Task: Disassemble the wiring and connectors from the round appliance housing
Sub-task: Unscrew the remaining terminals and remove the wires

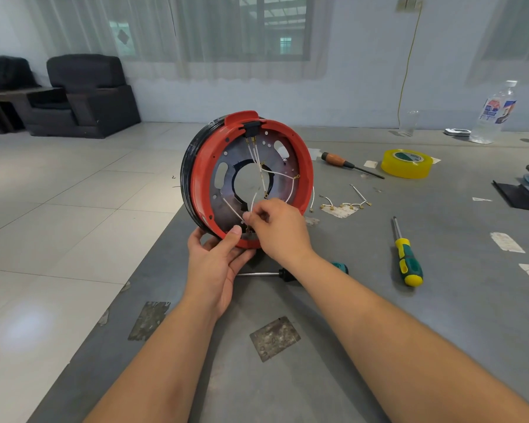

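Right hand point(280, 228): fingertips pinch a white wire point(253, 203) at the lower inside of the housing point(200, 178), fingers curled tight on it. Left hand point(217, 264): cups the bottom rim from below, thumb pressed on the red ring's face, fingers wrapped behind; it grips the housing.

Housing: round, red ring in front, black band behind, stood on edge on the grey table point(379, 331), open side toward the camera. Metal plate inside with a large centre hole. Several white wires cross the plate from a black connector point(251, 129) at the top rim down to brass terminals near the centre, the right side and the bottom.

On the table, right of the housing: a loose bundle of white leads point(344, 204) with brass ends, lying on a paper scrap. Behind them, a wood-handled screwdriver point(348, 164) and a roll of yellow tape point(406, 163). Nearer, a green-and-yellow screwdriver point(406, 257), tip pointing away. A third screwdriver point(284, 273) lies below the hands, partly hidden by the right forearm. Far right: clear bottle point(495, 114), upright.

Tiled floor and dark armchairs point(83, 96) to the left.
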